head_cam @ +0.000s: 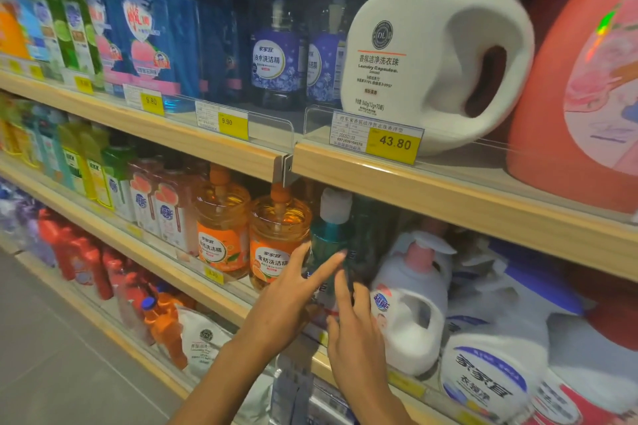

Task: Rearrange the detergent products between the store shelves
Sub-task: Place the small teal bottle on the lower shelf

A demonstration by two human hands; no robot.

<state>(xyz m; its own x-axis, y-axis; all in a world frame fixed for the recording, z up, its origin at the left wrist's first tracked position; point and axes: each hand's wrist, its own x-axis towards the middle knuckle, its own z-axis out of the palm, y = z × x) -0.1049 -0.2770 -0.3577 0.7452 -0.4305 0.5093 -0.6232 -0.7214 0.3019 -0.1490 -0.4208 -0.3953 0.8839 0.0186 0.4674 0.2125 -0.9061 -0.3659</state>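
The left hand [286,300] reaches with fingers spread across the orange dish-soap bottle [276,238] and the teal bottle [328,236]. The right hand [355,324], fingers straight, hovers just beside.

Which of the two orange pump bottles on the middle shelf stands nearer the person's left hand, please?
The right orange bottle, beside the teal bottle: the left hand reaches its label; the left orange bottle stands farther off.

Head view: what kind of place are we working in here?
Most likely a shop's cleaning-products aisle: long wooden shelves stocked in rows, a yellow 43.80 price tag on the rail, and a white laundry capsules jug facing out.
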